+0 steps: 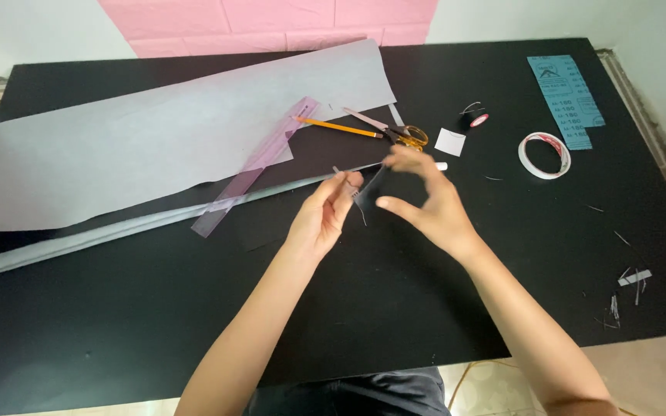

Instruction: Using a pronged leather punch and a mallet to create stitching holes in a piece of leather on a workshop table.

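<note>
- The left hand (pixel 324 216) was raised over the black table (pixel 348 308), fingers pinched narrowly on one edge of a small dark piece (pixel 370 189) of thin material.
- The right hand (pixel 425 202) faced it, thumb and curled fingers closed on the opposite edge of the same piece, so the piece hung between both hands just above the tabletop.
- To the right, near the table edge, lay thin pale scraps (pixel 630 286).
- Just beyond the hands lay scissors (pixel 395 131) with yellow handles, a yellow pencil (pixel 337 126) touching their blades, and a translucent pink ruler (pixel 256 166) slanting across a long grey sheet (pixel 156 139) with dark lining under it.
- A small white square (pixel 449 142) and a spool of black thread (pixel 475 119) sat near the scissors.
- Farther right were a roll of white tape (pixel 545 155) and a blue sheet of sandpaper (pixel 566 100).
- A pink wall panel (pixel 271 23) stood behind the table.
</note>
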